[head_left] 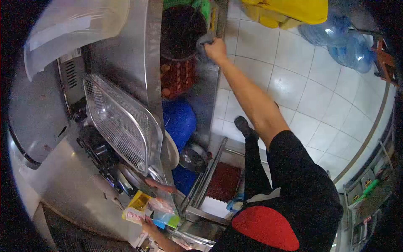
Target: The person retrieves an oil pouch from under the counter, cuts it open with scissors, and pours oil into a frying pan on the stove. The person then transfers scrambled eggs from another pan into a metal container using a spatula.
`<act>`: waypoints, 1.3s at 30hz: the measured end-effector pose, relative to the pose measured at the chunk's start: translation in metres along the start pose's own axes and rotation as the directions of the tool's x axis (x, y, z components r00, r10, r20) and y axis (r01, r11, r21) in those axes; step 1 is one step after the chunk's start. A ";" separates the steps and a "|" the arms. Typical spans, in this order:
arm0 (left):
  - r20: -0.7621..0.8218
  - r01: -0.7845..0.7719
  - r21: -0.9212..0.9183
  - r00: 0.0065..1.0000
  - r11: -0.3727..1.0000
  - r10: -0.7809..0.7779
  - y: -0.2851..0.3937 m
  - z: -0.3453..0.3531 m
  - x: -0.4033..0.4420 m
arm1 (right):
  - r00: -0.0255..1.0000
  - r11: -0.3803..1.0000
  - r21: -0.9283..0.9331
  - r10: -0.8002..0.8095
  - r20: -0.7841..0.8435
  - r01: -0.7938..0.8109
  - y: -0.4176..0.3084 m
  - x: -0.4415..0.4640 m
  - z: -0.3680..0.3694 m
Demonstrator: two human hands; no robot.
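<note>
My right hand, at the end of my outstretched arm, is closed around a bunched grey cloth. The cloth presses against the rim of a large dark pot on the lower shelf. My left hand is low on the left, against a yellow and white packet among other bright wrappers. Its fingers are small and dim, so their grip is unclear. A blue and green packet lies just beside that hand.
Wire fry baskets sit on the steel counter. Below are a red-brown crate, a blue container and a metal bowl. A yellow bucket and large water bottles stand on the tiled floor.
</note>
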State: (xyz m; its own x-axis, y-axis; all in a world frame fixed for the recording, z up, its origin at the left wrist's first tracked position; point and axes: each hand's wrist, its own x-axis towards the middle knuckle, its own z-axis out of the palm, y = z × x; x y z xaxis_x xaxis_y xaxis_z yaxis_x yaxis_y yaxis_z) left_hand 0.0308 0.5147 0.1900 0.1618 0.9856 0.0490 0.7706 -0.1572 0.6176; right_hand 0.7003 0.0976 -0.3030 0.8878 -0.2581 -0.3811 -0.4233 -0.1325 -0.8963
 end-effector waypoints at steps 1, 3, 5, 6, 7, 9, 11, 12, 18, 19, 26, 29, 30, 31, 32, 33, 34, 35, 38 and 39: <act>-0.001 0.002 -0.030 1.000 1.000 -0.002 -0.002 0.003 0.001 | 0.998 0.998 0.004 0.055 0.003 -0.055 0.005 -0.009 0.003; -0.010 0.134 -0.222 0.990 0.966 -0.140 0.017 0.018 -0.012 | 0.987 0.987 0.018 0.162 0.010 -0.162 0.008 -0.022 0.011; 0.004 0.266 -0.373 0.959 0.889 -0.285 0.053 0.041 -0.036 | 0.984 0.984 0.034 0.176 -0.019 -0.175 -0.012 -0.032 0.004; 0.006 0.280 -0.370 0.954 0.886 -0.299 0.060 0.045 -0.040 | 0.983 0.982 0.043 0.183 -0.030 -0.181 -0.022 -0.034 0.003; 0.005 0.295 -0.371 0.949 0.881 -0.316 0.061 0.046 -0.041 | 0.986 0.986 0.019 0.168 -0.015 -0.167 -0.025 -0.029 0.006; 0.079 0.293 -0.373 0.955 0.880 -0.285 0.036 0.027 -0.019 | 0.991 0.991 -0.027 0.134 0.022 -0.134 -0.029 -0.016 0.010; 0.066 0.279 -0.374 0.959 0.885 -0.274 0.027 0.023 -0.018 | 0.980 0.978 0.058 0.198 0.023 -0.199 -0.054 -0.013 0.006; 0.017 0.267 -0.368 0.960 0.891 -0.280 0.029 0.026 -0.020 | 0.984 0.983 0.044 0.177 0.027 -0.178 -0.059 -0.006 0.006; -0.060 0.214 -0.364 0.966 0.907 -0.252 0.070 0.054 -0.058 | 0.996 0.989 0.114 -0.086 -0.034 0.089 0.004 0.034 0.025; -0.053 0.228 -0.369 0.963 0.901 -0.265 0.064 0.050 -0.053 | 0.992 0.968 0.218 -0.125 -0.024 0.127 0.005 0.038 0.015; -0.053 -0.040 -0.174 0.998 0.984 0.032 -0.011 0.024 -0.033 | 0.903 0.944 0.158 0.215 0.372 -0.289 -0.034 -0.127 -0.163; -0.071 0.038 -0.600 0.992 0.799 -0.101 0.016 0.048 -0.041 | 0.843 0.876 -0.435 0.064 0.534 0.209 -0.048 -0.227 -0.210; -0.128 -0.050 -0.181 0.991 0.982 0.027 0.009 0.044 -0.036 | 0.775 0.850 -0.474 0.133 0.618 0.232 -0.058 -0.258 -0.215; -0.138 -0.083 0.011 0.987 0.996 0.084 0.007 0.044 -0.035 | 0.705 0.830 -0.503 0.207 0.679 0.240 -0.079 -0.289 -0.218; -0.147 -0.110 0.204 0.979 0.973 0.141 0.005 0.045 -0.035 | 0.637 0.814 -0.515 0.251 0.729 0.269 -0.100 -0.321 -0.217; -0.181 -0.073 0.047 0.980 0.996 0.080 0.015 0.050 -0.039 | 0.476 0.710 -0.279 -0.089 0.875 0.647 -0.060 -0.332 -0.213; -0.215 -0.044 -0.113 0.977 0.993 0.019 0.025 0.054 -0.042 | 0.561 0.875 -0.301 0.041 0.827 0.379 -0.149 -0.366 -0.201; -0.220 0.009 -0.346 0.971 0.938 -0.091 0.035 0.056 -0.042 | 0.551 0.907 -0.180 -0.066 0.832 0.380 -0.179 -0.381 -0.184; -0.299 -0.165 0.090 0.936 0.982 0.185 0.018 0.042 -0.025 | 0.495 0.777 0.000 -0.401 0.771 0.630 -0.289 -0.410 -0.089; -0.309 -0.107 0.110 0.941 0.988 0.136 0.046 0.036 -0.031 | 0.446 0.786 -0.073 -0.269 0.853 0.613 -0.318 -0.407 -0.053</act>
State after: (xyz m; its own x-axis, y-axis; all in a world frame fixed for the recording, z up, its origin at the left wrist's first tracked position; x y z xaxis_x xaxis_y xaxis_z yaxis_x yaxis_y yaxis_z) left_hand 0.0836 0.4743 0.1883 0.0666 0.9256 0.3727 0.8123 -0.2672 0.5185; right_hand 0.4643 0.1940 0.1491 0.6646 0.7371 -0.1223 0.1986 -0.3320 -0.9221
